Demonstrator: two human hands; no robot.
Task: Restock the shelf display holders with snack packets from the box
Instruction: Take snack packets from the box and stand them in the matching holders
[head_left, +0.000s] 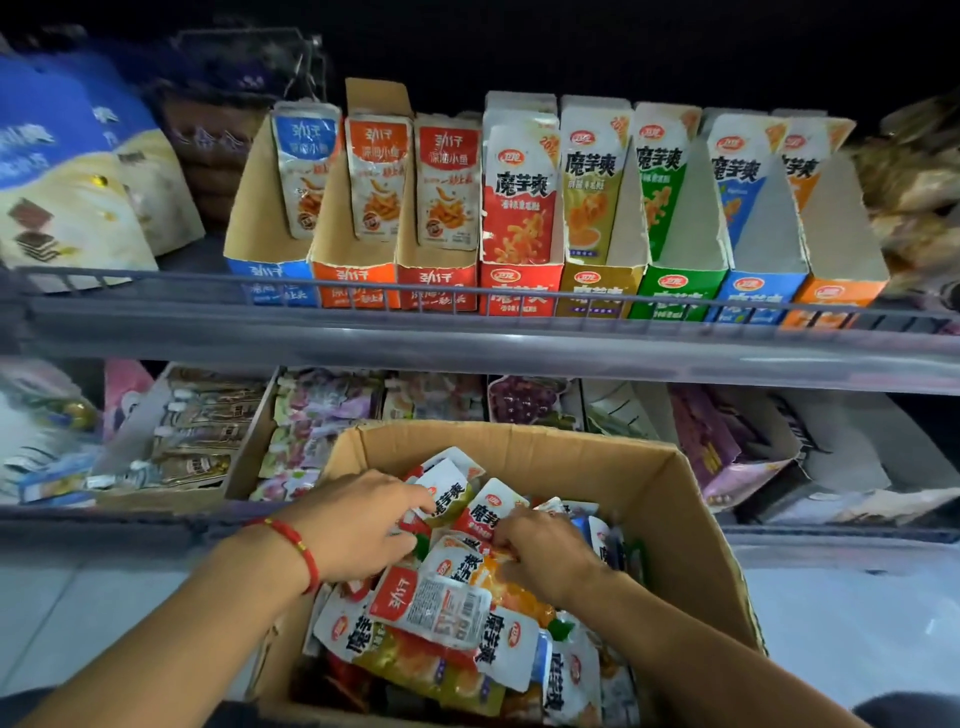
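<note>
digging in the box (670, 499), both hands' grips clamp snack packets: left hand (358, 525), right hand (545, 556).

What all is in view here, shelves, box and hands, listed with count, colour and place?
Display holders: eight, blue, orange, red, mustard, green fronts, upper shelf row.
Wire rail: one, grey, upper shelf front.
Blue-and-cream bags: at least two, upper shelf left.
Cardboard box: one, brown, open, below the shelves.
Snack packets: many, white with red, orange, green, heaped in box.
Lower shelf trays: several, mixed packets, blurred.
Red bracelet: one, left wrist.
Left hand: in box, fingers on packets.
Right hand: in box, fingers curled on packets.
</note>
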